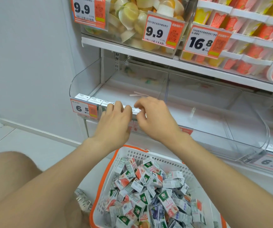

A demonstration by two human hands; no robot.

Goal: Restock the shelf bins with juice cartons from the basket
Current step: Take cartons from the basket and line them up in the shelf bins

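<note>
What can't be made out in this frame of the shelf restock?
- Head view: whether the left hand and right hand grip anything; the hands themselves hide the end of the carton row.
- The basket: near end cut off by the bottom edge.
- The right price tag: blurred, cut by the right edge.

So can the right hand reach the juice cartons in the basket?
Probably yes. The basket is open on top, just below the right hand, and nothing covers its juice cartons. The hand is at the front edge of the shelf bin, so it need only pull back and down.
</note>
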